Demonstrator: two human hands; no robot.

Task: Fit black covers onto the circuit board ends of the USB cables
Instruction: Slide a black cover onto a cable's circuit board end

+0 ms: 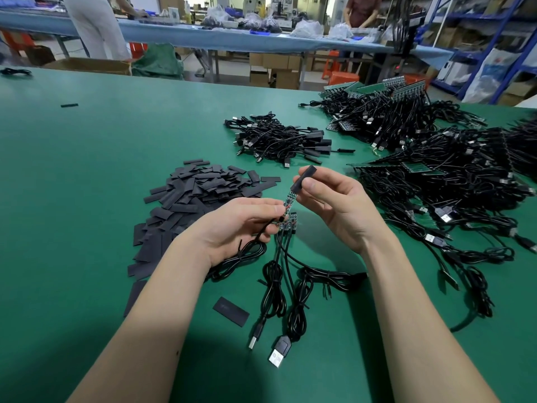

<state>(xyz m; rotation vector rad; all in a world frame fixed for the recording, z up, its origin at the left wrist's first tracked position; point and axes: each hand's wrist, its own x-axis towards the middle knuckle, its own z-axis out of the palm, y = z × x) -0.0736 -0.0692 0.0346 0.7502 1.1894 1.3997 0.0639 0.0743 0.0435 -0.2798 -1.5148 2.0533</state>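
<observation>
My left hand (238, 225) pinches a USB cable just below its small green circuit board (289, 201), which points up and to the right. My right hand (328, 199) pinches a black cover (304, 177) whose lower end sits over the tip of that board. Under my hands three more cables (279, 289) with bare boards lie on the green table (87, 175), their USB plugs toward me. A heap of flat black covers (197, 193) lies to the left.
One loose cover (231, 311) lies near the plugs. A pile of covered cables (279, 141) sits further back. A large tangle of uncovered cables with boards (441, 175) fills the right side. Two people stand at a far blue bench (203, 36).
</observation>
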